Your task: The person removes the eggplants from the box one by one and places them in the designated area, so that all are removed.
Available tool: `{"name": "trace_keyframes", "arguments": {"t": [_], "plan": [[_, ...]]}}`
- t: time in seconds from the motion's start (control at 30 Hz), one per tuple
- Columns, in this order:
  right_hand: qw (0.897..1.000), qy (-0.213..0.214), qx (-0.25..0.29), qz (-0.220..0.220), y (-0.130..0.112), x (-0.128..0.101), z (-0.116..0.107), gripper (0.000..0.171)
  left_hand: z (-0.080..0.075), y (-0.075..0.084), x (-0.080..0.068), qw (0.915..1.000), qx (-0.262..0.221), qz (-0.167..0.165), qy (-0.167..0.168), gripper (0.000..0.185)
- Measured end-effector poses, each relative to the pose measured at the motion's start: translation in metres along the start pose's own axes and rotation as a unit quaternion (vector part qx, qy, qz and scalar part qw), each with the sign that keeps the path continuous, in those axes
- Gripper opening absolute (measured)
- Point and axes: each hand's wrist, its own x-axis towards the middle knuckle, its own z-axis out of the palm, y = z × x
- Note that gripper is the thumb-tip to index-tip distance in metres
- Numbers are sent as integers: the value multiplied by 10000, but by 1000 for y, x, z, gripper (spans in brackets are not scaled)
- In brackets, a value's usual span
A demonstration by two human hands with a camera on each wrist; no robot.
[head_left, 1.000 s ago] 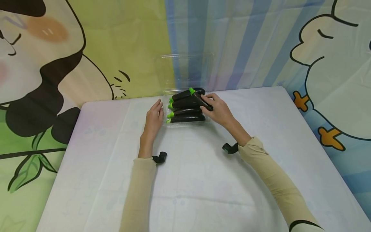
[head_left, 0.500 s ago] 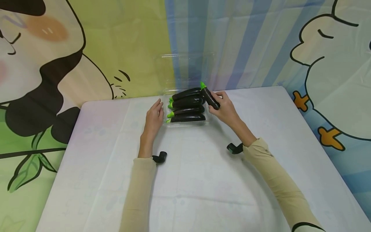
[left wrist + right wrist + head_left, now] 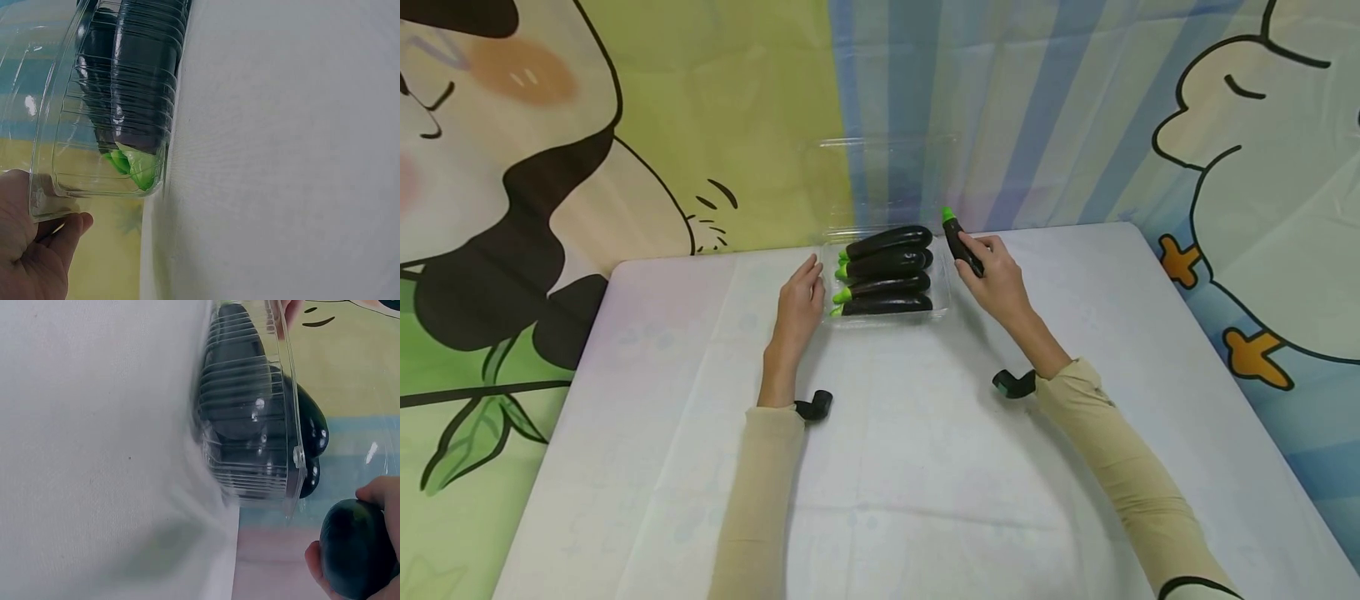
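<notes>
A hinged clear plastic box (image 3: 943, 304) sits near the table's far edge, its transparent lid (image 3: 887, 179) raised at the back. Several glossy black eggplants (image 3: 887, 265) with green stem ends lie inside, stems to the left. My right hand (image 3: 996, 279) holds another eggplant (image 3: 961, 243) just off the box's right side, green tip pointing up and away. Its rounded dark end faces the right wrist camera, between thumb and fingers. At the box's left side, my left hand (image 3: 800, 304) holds the rim, fingertips (image 3: 82, 220) under its corner in the left wrist view.
A white cloth (image 3: 895, 450) covers the table. Behind it hangs a printed cartoon curtain (image 3: 715, 125). Black wrist cameras (image 3: 815, 406) stick out from both sleeves.
My right hand has carried its eggplant rightward from above the others to outside the box, turning it more upright. The left hand and the box have stayed in place.
</notes>
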Motion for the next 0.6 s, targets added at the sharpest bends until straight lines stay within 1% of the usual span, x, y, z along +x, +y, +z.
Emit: {"name": "trace_keyframes", "arguments": {"t": [0.1,0.2,0.47,0.6], "plan": [[9997,67,45,228,1,1,-2,42,0,0,0,10000,-13,-24,-8,34],[9987,32,145,492,3,2,-4,43,0,-1,1,10000,-34,-47,-5,35],[9944,-216,127,1030,12,6,-4,60,0,-1,1,9999,-84,-80,-25,35],[9914,-386,153,1238,16,6,-3,63,0,0,1,9998,-101,-133,-93,35]]}}
